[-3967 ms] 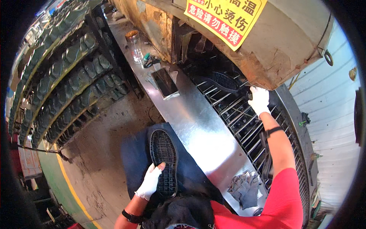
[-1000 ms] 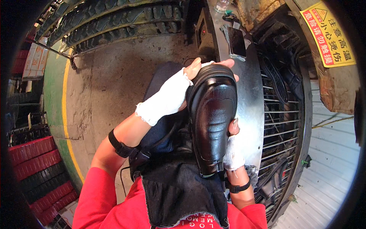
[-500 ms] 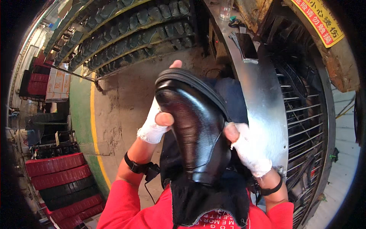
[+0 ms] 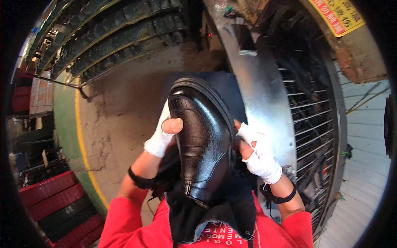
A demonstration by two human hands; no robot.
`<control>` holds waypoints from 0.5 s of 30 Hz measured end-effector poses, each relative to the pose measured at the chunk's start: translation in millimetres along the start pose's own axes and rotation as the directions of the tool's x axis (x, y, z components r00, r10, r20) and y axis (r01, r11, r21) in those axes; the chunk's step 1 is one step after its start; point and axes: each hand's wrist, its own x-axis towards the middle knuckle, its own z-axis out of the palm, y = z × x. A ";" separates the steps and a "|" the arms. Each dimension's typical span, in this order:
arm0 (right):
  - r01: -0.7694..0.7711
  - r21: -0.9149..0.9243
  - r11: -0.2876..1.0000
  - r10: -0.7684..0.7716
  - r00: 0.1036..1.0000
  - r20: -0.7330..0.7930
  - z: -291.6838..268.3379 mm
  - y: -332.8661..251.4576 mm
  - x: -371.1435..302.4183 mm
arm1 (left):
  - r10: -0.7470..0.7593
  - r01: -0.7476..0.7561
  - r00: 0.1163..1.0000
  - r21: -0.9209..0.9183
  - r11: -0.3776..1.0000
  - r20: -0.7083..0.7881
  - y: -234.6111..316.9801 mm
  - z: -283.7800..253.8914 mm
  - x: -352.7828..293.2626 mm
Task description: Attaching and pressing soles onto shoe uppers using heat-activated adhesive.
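Note:
A glossy black leather shoe (image 4: 202, 136) with a thick black sole is held up in front of me, toe away and sole edge facing up and right. My left hand (image 4: 163, 128), in a white fingerless glove, grips its left side near the toe; the thumb lies over the upper and the other fingers are hidden behind. My right hand (image 4: 258, 153), gloved the same way, is closed against the shoe's right side with bent fingers, their tips partly hidden by it. Below the shoe a black cloth (image 4: 231, 211) lies over my red shirt.
A metal ledge (image 4: 264, 87) runs along my right, with a dark flat phone-like object (image 4: 244, 39) on it. Beyond is a barred metal rack (image 4: 308, 111). Racks of dark shoe-shaped forms (image 4: 132, 45) stand far left, and red and black stacked slabs (image 4: 53, 194) at near left.
The shoe has turned slightly to stand more upright, and my right hand has shifted its fingers along its right side. The left grip stays. My view has swung to the right.

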 end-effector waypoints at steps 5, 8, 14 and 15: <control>0.028 0.131 0.991 0.041 0.869 -0.493 -44.1 -32.3 45.5 | 0.032 -0.075 0.976 0.199 0.977 0.214 29.4 63.5 26.6; 0.133 -0.153 0.979 -0.169 0.952 -0.255 -51.9 -46.3 63.4 | -0.077 0.018 0.944 0.182 0.983 0.322 41.0 87.0 31.5; 0.128 0.046 0.991 -0.124 0.990 -0.071 -54.5 -49.8 69.0 | -0.077 -0.057 0.936 0.362 0.931 0.345 51.9 102.7 24.8; 0.113 0.106 0.988 -0.102 0.990 -0.099 -49.9 -49.2 68.7 | -0.077 -0.059 0.940 0.382 0.922 0.331 53.2 103.3 23.9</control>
